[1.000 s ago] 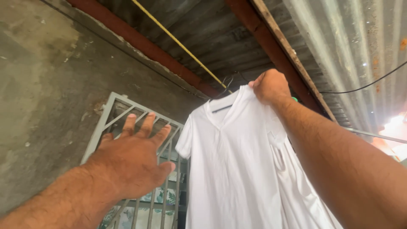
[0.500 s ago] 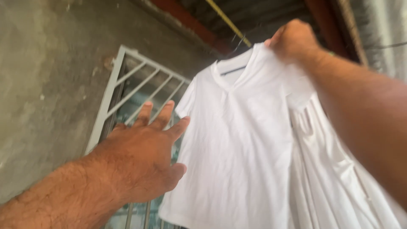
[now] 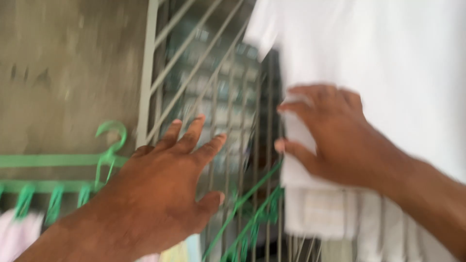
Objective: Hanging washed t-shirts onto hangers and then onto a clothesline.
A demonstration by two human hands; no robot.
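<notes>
The picture is motion-blurred. A white shirt (image 3: 388, 58) hangs at the upper right and fills that side. My right hand (image 3: 335, 136) lies against the shirt's lower left edge, fingers spread and curled toward the cloth; whether it grips the cloth I cannot tell. My left hand (image 3: 165, 189) is stretched forward with fingers apart and holds nothing. It hovers in front of a grey metal window grille (image 3: 213, 87), near a green plastic hanger (image 3: 109, 145).
A bare concrete wall (image 3: 68, 73) is on the left. Green hanger rods with clips (image 3: 29, 187) run across the lower left, with pale pink cloth (image 3: 17, 233) below them. More green hangers (image 3: 252, 208) and white cloth (image 3: 320, 208) hang at the bottom centre.
The view has swung down from the roof and clothesline to the grille and green hangers. My right hand has come down from the shirt's shoulder to its lower edge. My left hand stays spread.
</notes>
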